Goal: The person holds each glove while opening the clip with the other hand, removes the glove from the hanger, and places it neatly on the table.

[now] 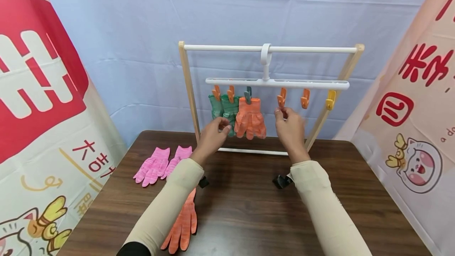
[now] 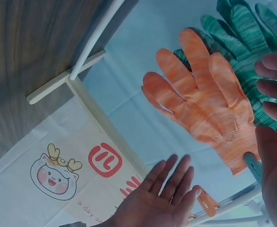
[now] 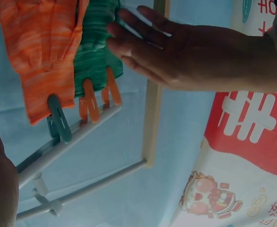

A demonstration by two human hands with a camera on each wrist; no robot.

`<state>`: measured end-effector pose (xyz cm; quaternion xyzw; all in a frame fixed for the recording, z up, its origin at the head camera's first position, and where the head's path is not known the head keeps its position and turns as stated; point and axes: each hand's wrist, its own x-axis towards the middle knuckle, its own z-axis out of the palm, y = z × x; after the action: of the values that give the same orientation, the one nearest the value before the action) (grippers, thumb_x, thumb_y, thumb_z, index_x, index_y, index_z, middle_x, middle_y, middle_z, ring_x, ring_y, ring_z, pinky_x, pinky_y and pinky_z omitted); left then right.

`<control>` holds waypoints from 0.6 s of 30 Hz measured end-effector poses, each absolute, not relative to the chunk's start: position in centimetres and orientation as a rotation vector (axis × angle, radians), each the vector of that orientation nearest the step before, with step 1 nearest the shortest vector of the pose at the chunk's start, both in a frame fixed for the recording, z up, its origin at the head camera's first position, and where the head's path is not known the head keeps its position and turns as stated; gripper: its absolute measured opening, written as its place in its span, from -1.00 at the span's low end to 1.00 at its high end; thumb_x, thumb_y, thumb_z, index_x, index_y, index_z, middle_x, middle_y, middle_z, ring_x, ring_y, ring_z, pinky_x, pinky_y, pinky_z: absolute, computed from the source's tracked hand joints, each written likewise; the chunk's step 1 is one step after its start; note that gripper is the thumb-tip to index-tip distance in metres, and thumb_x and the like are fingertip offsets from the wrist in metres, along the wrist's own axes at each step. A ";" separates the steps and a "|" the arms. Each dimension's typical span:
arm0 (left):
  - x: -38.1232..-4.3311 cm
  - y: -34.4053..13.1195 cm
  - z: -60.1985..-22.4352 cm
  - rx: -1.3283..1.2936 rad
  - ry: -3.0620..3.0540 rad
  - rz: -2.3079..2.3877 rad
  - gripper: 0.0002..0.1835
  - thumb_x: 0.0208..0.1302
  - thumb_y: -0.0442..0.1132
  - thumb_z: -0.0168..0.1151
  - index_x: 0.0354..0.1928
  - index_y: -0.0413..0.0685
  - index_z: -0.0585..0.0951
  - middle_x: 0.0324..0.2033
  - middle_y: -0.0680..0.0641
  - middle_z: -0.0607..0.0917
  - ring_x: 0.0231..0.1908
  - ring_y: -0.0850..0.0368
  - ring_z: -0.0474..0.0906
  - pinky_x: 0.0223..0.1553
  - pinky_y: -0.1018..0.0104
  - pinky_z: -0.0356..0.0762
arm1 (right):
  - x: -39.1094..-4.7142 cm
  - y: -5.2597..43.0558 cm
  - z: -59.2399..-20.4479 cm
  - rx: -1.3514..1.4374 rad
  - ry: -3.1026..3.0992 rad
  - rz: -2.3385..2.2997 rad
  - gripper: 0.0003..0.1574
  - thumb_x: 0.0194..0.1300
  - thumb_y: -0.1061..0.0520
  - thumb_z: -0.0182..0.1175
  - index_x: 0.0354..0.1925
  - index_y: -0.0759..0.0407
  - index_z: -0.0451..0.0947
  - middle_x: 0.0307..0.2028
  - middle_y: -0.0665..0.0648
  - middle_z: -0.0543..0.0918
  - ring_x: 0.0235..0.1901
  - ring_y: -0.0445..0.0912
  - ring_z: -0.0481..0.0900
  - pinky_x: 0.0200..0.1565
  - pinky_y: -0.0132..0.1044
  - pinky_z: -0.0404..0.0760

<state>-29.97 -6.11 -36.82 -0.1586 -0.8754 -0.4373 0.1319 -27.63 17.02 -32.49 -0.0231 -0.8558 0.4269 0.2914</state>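
Observation:
Two green gloves (image 1: 230, 108) hang by their cuffs from orange clothespins (image 1: 216, 92) on a white hanger bar (image 1: 309, 84). Beside them an orange glove (image 1: 250, 117) hangs from a dark green clothespin (image 1: 247, 95). My left hand (image 1: 213, 137) is close to the green gloves; its fingers are loosely bent, with nothing seen in them. In the right wrist view that left hand (image 3: 171, 52) has its fingers spread apart. Just below a free orange clothespin (image 1: 281, 98) is my right hand (image 1: 290, 127). Its fingers look extended in the left wrist view, thumb near the clothespin (image 2: 207, 203); contact is unclear.
A wooden frame (image 1: 190, 90) with a white top rod (image 1: 313, 49) carries the hanger. Orange (image 1: 305, 98) and yellow (image 1: 331, 100) clothespins hang at right. Pink gloves (image 1: 153, 167) and an orange glove (image 1: 183, 224) lie left on the brown table (image 1: 249, 216).

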 end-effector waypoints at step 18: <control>-30.7 -4.0 -35.9 -0.466 -2.490 -1.209 -0.68 0.29 -0.13 0.08 0.06 -0.02 0.47 -0.10 0.00 0.57 -0.08 0.10 0.49 -0.11 0.18 0.42 | -28.1 14.2 -31.6 0.148 -2.429 1.251 -0.15 0.19 -0.37 0.03 0.25 0.12 0.29 0.18 0.08 0.42 0.20 -0.02 0.30 0.12 -0.05 0.31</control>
<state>-30.68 -4.02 -35.90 -0.1638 -0.8747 -0.4246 0.1665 -28.14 14.20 -31.64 0.0530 -0.8695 0.4479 0.2014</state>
